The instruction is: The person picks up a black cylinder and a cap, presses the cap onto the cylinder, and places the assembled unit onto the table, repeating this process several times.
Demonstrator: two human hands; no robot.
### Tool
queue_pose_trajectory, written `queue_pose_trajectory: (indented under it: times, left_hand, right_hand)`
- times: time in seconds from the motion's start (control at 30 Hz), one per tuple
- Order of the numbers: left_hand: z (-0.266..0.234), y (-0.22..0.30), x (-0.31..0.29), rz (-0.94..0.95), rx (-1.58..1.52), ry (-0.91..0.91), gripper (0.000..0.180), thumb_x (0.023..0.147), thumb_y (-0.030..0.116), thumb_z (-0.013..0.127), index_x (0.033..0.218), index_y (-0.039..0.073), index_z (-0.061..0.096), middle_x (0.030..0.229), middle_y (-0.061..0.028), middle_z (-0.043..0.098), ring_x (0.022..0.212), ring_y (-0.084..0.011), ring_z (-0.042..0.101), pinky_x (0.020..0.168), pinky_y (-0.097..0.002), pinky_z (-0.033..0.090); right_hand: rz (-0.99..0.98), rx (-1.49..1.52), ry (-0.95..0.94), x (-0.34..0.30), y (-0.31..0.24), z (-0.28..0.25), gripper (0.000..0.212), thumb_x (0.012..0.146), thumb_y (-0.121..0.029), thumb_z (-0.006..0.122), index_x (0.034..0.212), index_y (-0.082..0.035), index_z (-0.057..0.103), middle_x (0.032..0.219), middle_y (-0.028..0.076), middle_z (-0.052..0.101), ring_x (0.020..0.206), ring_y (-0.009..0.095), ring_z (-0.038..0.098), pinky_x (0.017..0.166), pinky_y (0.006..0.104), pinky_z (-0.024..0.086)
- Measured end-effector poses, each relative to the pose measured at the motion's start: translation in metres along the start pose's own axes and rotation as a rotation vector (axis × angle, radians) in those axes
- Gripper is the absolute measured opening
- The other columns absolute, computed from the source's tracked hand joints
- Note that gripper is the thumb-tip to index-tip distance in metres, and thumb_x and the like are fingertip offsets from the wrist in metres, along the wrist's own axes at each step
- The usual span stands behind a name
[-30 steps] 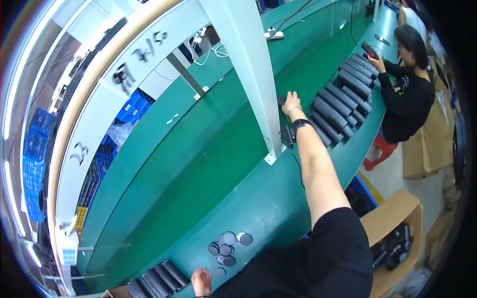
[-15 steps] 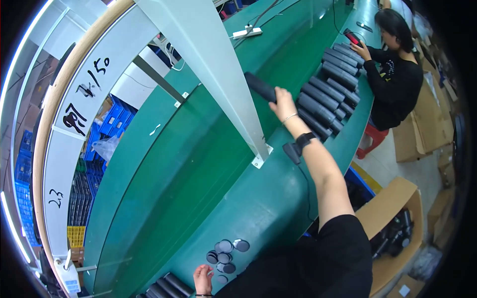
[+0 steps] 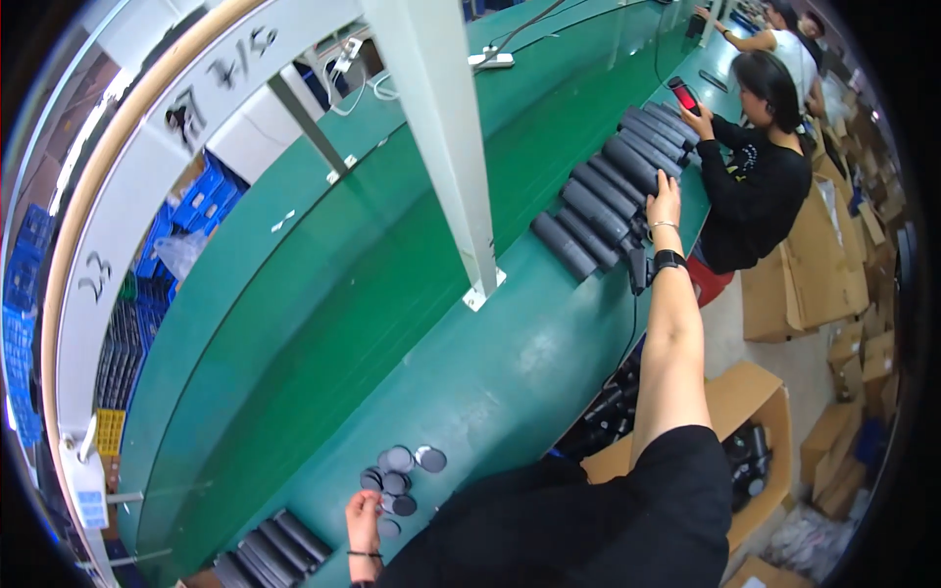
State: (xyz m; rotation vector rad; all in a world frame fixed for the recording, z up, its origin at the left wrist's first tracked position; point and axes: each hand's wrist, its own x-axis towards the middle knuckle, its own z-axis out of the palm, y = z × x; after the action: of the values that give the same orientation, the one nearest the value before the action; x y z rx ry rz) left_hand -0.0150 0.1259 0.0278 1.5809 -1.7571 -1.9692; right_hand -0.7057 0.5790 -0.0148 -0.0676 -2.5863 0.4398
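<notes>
My right hand [image 3: 664, 204] reaches far forward to the near ends of a row of dark grey cylinders [image 3: 600, 201], its fingers stretched out and touching or just over them. No cylinder is lifted in it. Beside that wrist lies a black handheld device [image 3: 639, 269] with a cable. My left hand [image 3: 363, 521] is low on the bench with fingers curled together. Whether something small is between them is hidden. Right by its fingertips is a loose cluster of dark round discs [image 3: 397, 482], some overlapping.
More dark cylinders [image 3: 274, 551] lie at the lower left. A white metal post [image 3: 441, 147] stands on the green bench [image 3: 490, 382]. A co-worker [image 3: 755, 186] holds a red and black device [image 3: 684, 96]. An open cardboard box [image 3: 774, 421] with black items stands at right.
The cylinder my right hand held in the air is no longer in it; another now seems to lie at the row's left end. That hand has moved right. My view has shifted.
</notes>
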Motion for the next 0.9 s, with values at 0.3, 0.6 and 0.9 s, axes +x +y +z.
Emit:
queue_pose_trajectory:
  times: [0.3, 0.6, 0.9]
  left_hand:
    - [-0.032, -0.044, -0.006, 0.141, -0.07, 0.257, 0.013, 0.091, 0.015, 0.059, 0.092, 0.005, 0.066, 0.079, 0.0008, 0.063, 0.07, -0.0068, 0.054, 0.06, -0.0224, 0.042]
    - [-0.112, -0.09, 0.004, 0.295, 0.501, 0.906, 0.016, 0.084, 0.021, 0.066, 0.083, 0.004, 0.064, 0.08, -0.0092, 0.06, 0.08, -0.0217, 0.058, 0.069, -0.0354, 0.047]
    - [-0.247, -0.031, -0.005, -0.145, 1.155, 1.429, 0.069, 0.077, 0.042, 0.073, 0.13, 0.009, 0.044, 0.124, -0.0146, 0.048, 0.117, -0.0333, 0.046, 0.088, -0.0511, 0.044]
  right_hand:
    - [-0.139, 0.884, -0.429, -0.143, -0.129, -0.081, 0.018, 0.095, -0.01, 0.057, 0.104, 0.002, 0.067, 0.098, 0.005, 0.067, 0.084, 0.011, 0.06, 0.078, 0.0266, 0.049]
    - [-1.174, 0.64, -1.538, -0.403, -0.275, -0.135, 0.029, 0.079, -0.008, 0.069, 0.108, -0.005, 0.066, 0.091, 0.015, 0.066, 0.083, 0.03, 0.066, 0.075, 0.0381, 0.053]
    - [-1.274, 0.577, -1.471, -0.438, -0.309, -0.171, 0.031, 0.079, -0.009, 0.068, 0.109, -0.006, 0.064, 0.095, 0.015, 0.066, 0.09, 0.034, 0.063, 0.079, 0.0407, 0.051]
